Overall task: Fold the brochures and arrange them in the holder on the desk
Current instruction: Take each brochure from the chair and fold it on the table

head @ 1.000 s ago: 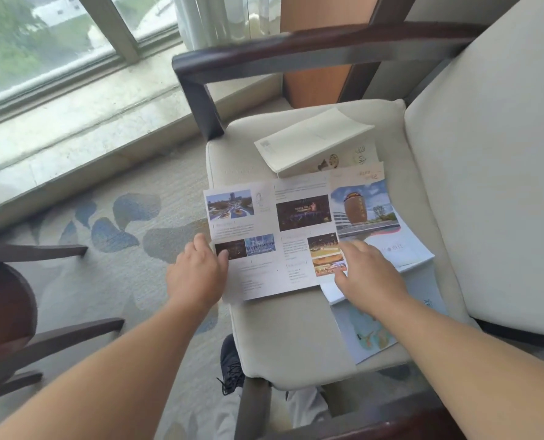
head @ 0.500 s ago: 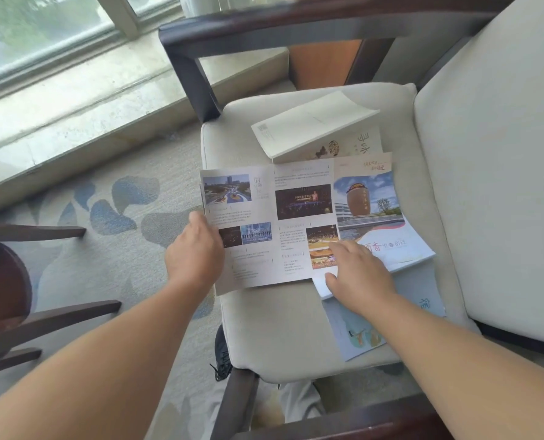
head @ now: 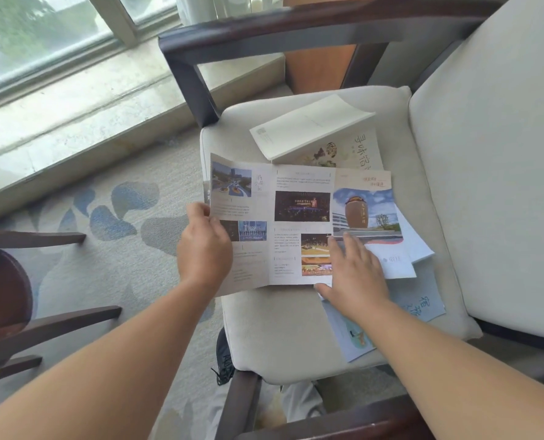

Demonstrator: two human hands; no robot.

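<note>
An unfolded brochure (head: 299, 223) lies lengthwise, left to right, across a chair cushion (head: 283, 328). The left hand (head: 204, 249) pinches its raised left panel. The right hand (head: 356, 274) presses flat, fingers (head: 348, 246) spread open.

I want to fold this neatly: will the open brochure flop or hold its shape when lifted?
The brochure is probably floppy: thin paper in three panels, likely to bend along those creases. The left hand lifts one edge while the right hand lies flat on it, so it likely slides easily.

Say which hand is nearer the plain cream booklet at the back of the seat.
Left. The left hand grips the open brochure's left edge, below-left of the cream booklet; the right hand lies lower, farther off.
</note>
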